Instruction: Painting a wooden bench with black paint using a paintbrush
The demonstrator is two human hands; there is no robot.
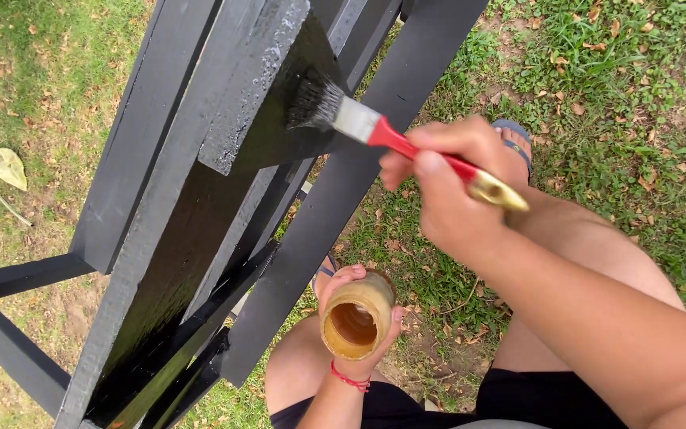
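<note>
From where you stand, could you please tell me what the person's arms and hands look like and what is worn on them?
Both arms are bare, with no sleeves or gloves. The left hand has a thin red string bracelet at the wrist. The right hand shows no ring, watch or band.

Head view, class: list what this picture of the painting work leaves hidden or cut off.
- Wooden frame: its top and base run past the picture's edges.
- Container in the left hand: its inside is shadowed, so the level of its contents is unclear.
- Brush in the right hand: the fingers cover mid-handle.
- Right foot: mostly behind that hand.
</note>
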